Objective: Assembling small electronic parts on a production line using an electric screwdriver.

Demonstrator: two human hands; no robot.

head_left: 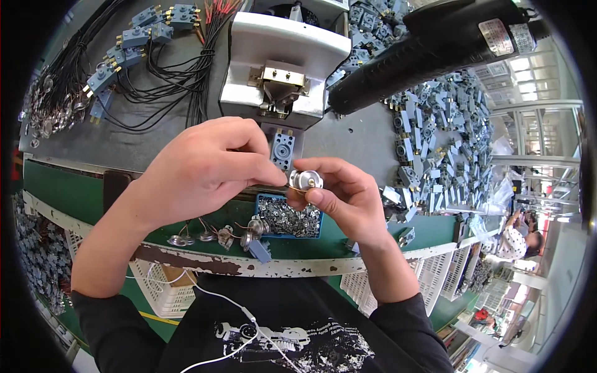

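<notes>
Between the thumb and fingers of my right hand (348,202) is a small round metal part (307,180), silver and disc-shaped, with a thin copper-coloured wire or strip at its lower side. My left hand (208,171) reaches in from the left, its thumb and forefinger pinched together at the edge of that part. Whatever those fingertips grip is too small to tell. Just beyond both hands, a grey-blue plastic housing (283,149) with brass terminals lies under the front of a silver press-like machine (286,40).
Below my hands sits a blue tray (321,227) of small metal pieces. Round metal parts (181,240) lie along the green bench edge. Bundled black cables (186,68) spread at far left. A black power-driver-like tool (398,59) juts in beside piled blue-grey housings (444,137). Another person (513,244) is far right.
</notes>
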